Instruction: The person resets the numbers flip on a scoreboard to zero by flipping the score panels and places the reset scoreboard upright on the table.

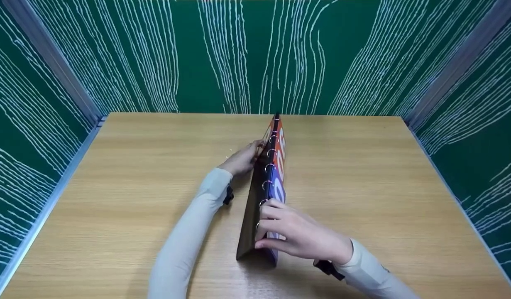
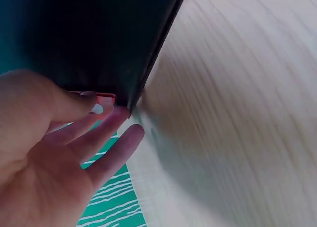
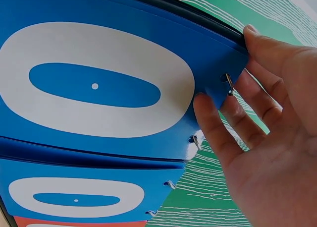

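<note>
A tent-shaped flip scoreboard stands lengthwise at the middle of the table, its black back slanting left. Metal rings run along its top ridge and bind red and blue number cards on the right face. At the far end my left hand pinches a red number card, thumb over it beside the black panel. My right hand grips the near end of the ridge, with the thumb at the board's edge. One right fingertip touches a large blue card showing a white 0, close to its rings.
Beneath the scoreboard is a light wood table. Green walls with wavy white lines enclose its back and sides, and grey metal posts rise at the back corners. Each wrist carries a small black device.
</note>
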A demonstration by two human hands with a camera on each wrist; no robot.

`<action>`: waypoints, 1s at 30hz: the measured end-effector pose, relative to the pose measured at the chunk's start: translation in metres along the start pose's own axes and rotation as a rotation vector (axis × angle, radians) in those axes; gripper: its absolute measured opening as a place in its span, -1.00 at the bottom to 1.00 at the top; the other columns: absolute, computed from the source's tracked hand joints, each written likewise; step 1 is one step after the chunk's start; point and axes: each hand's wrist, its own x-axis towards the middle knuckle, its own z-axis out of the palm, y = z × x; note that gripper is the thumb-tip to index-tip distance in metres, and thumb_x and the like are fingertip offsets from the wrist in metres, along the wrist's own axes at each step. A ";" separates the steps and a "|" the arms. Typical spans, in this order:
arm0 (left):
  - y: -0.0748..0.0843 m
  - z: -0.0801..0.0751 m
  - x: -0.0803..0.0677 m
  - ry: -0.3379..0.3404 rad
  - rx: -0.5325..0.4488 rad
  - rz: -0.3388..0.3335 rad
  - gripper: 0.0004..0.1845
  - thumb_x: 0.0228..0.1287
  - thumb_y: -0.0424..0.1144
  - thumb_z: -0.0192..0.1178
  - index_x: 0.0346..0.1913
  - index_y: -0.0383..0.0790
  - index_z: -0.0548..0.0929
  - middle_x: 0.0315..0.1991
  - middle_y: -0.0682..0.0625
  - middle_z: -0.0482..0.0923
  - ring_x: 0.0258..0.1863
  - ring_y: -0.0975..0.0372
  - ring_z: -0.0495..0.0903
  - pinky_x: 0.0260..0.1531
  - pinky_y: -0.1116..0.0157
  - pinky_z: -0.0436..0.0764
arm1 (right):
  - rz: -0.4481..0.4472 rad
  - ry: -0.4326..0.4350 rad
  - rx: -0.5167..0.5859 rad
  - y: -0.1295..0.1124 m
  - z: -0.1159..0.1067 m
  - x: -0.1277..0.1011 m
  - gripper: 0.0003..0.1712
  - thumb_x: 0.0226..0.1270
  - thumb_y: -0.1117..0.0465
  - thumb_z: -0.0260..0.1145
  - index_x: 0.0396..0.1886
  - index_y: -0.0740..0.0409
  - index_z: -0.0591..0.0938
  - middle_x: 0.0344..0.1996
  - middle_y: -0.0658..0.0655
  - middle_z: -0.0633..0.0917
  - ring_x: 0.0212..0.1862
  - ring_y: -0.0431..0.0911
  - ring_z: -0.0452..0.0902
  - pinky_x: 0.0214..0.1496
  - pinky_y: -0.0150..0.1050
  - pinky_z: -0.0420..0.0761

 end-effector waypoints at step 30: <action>-0.006 0.001 0.001 0.027 0.103 0.016 -0.42 0.44 -0.48 0.03 0.49 -0.28 0.26 0.10 -0.33 0.62 0.05 -0.09 0.64 0.14 -0.01 0.64 | -0.023 0.027 -0.011 0.001 0.002 -0.001 -0.79 0.26 0.12 0.48 -0.36 0.00 0.57 -0.34 -0.02 0.46 -0.12 -0.13 0.39 -0.02 -0.34 0.44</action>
